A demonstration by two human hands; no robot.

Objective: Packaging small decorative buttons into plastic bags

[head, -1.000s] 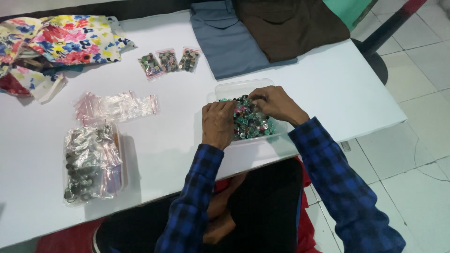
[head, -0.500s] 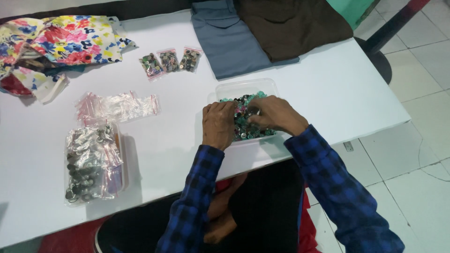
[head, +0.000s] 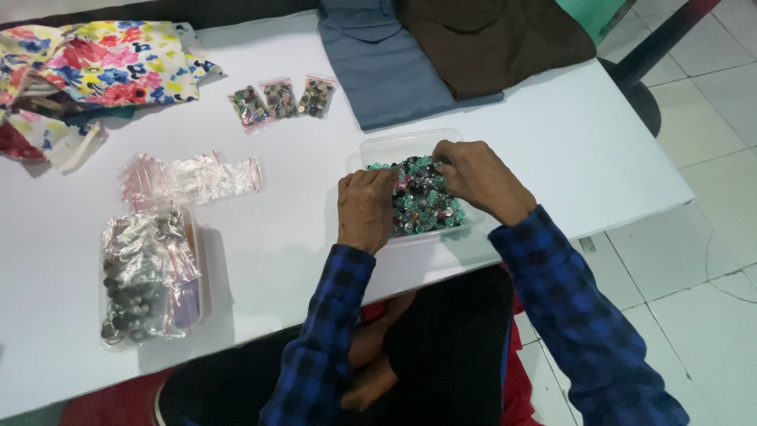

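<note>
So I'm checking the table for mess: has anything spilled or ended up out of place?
Nothing stands out. The buttons sit inside their clear tub, where the left hand and right hand are. Three small bags lie in a row, none open that I can see. Only the floral cloth lies rumpled.

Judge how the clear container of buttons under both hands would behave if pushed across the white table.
The clear container looks thin-walled, so it may flex. Heaped with small buttons, it is probably weighty for its size. On the smooth white table it would likely slide rather than tip.
</note>
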